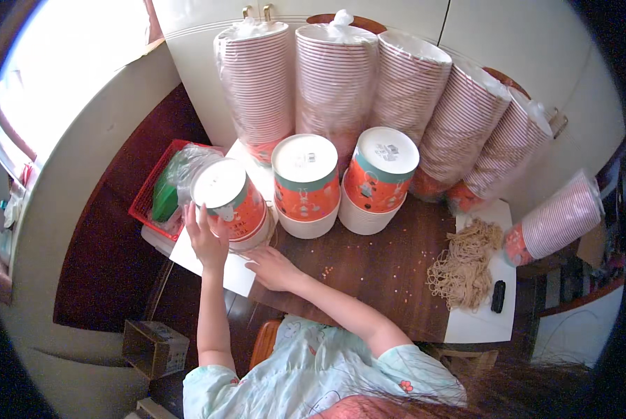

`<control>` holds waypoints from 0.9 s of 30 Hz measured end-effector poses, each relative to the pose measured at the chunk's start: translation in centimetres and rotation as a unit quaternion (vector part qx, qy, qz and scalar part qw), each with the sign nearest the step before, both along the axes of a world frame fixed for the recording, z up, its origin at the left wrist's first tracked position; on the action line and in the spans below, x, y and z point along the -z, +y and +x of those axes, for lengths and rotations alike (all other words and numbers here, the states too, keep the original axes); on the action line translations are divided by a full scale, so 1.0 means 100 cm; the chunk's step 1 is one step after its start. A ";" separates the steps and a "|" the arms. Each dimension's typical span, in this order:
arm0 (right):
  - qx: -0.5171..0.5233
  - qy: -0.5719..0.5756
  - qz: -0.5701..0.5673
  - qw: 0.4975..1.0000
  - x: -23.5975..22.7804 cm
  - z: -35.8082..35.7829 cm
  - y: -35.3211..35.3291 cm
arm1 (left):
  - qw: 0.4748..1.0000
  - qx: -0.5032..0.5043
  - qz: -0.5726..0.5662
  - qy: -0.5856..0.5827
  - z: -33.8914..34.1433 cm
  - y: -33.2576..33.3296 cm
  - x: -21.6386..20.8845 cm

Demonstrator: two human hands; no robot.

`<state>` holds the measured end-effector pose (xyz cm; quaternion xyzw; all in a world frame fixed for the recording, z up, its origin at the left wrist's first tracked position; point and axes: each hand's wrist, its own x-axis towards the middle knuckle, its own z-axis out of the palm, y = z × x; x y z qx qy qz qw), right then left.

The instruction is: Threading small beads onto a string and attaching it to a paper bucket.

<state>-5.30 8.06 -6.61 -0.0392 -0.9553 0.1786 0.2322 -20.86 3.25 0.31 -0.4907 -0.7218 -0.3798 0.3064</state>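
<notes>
Three short stacks of printed paper buckets stand upside down on the table, orange and green with white bases. My left hand (208,239) lies against the side of the leftmost bucket stack (244,215), its fingers spread. Low at the rims of that stack is my right hand (274,269), its fingers bent together; what they pinch is too small to make out. A thin tan strand shows beside the rims there. To the right are the middle bucket stack (306,199) and the right bucket stack (377,183). A heap of tan cord loops (468,264) lies at the table's right.
Tall plastic-wrapped bucket stacks (337,77) line the back, and another wrapped stack (557,218) leans at the right. A red basket (151,183) holding green and clear plastic stands at left. A small black object (498,296) lies by the cords. A cardboard box (154,348) sits low left.
</notes>
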 end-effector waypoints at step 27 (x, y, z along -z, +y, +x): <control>0.267 0.324 0.008 0.908 -0.151 0.057 0.108 | 0.996 0.003 -0.091 -0.010 0.023 0.011 0.003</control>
